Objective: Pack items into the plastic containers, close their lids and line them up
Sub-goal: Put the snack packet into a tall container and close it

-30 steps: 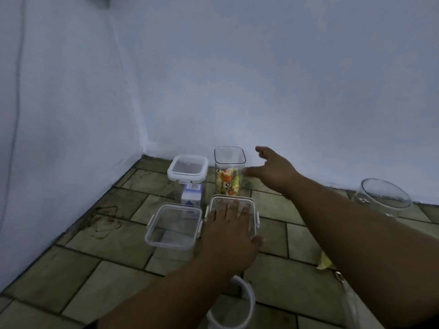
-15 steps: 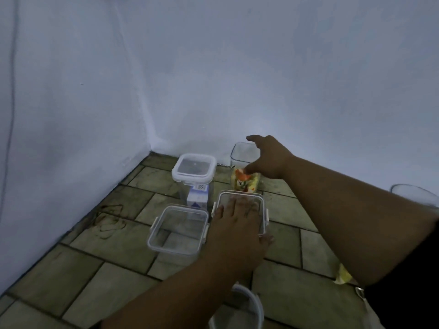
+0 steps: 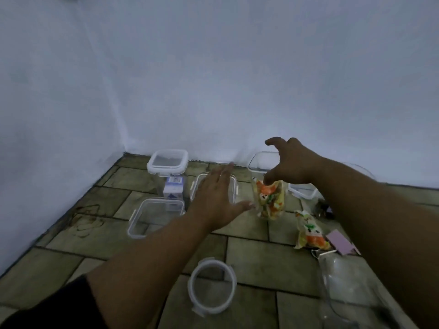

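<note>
Head view: the left hand (image 3: pixel 217 198) lies flat, fingers straight and together, on the lid of a low tub (image 3: pixel 195 182) on the tiled floor (image 3: pixel 251 255). Just right of it stands a tall tub (image 3: pixel 260 166) with no lid, orange-and-yellow snacks (image 3: pixel 269 200) packed inside. The right hand (image 3: pixel 293 166) arches wide over its open top like a claw. The thumb is against the near wall, the fingers are curved above the rim, and I cannot tell whether they grip. Back left, near the wall corner, is a lidded tub (image 3: pixel 167 166) holding a blue carton (image 3: pixel 173 192); in front of that sits an open tub (image 3: pixel 155 217), empty. A round lid (image 3: pixel 212 287) lies close to the person. To the right, a loose packet (image 3: pixel 308 231) is on the floor beside a pink card (image 3: pixel 341 242), with a clear jar (image 3: pixel 351 295) nearer still.
</note>
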